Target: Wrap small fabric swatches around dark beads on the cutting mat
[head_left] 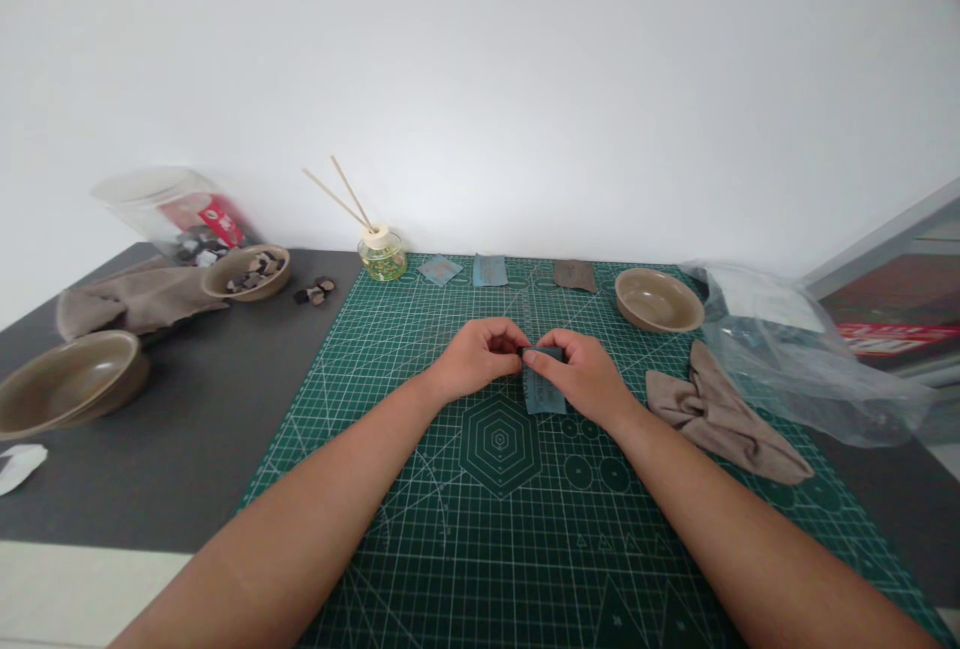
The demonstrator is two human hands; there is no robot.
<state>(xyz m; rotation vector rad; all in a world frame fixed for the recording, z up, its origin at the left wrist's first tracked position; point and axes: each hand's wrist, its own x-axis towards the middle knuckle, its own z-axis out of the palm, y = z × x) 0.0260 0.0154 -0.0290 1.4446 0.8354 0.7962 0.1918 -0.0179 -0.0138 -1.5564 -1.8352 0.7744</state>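
Note:
Near the middle of the green cutting mat, my left hand (484, 357) and my right hand (581, 374) meet fingertip to fingertip. A small blue-grey square sheet (546, 399) with faint print hangs from my right thumb and fingers, its lower edge near the mat. Pinched at the sheet's top edge is a small dark piece (553, 353), partly hidden by my right thumb. My left thumb and index finger close on the left end of this dark piece; its exact shape is too small to make out.
Along the mat's (420, 569) back lie two light blue squares (491, 270) and a brown square (575, 275), beside a reed diffuser (382, 254). An empty bowl (658, 300), brown cloth (720, 419) and plastic bag (810, 359) sit right. Leftward: a bowl of chips (214, 279), another bowl (112, 379).

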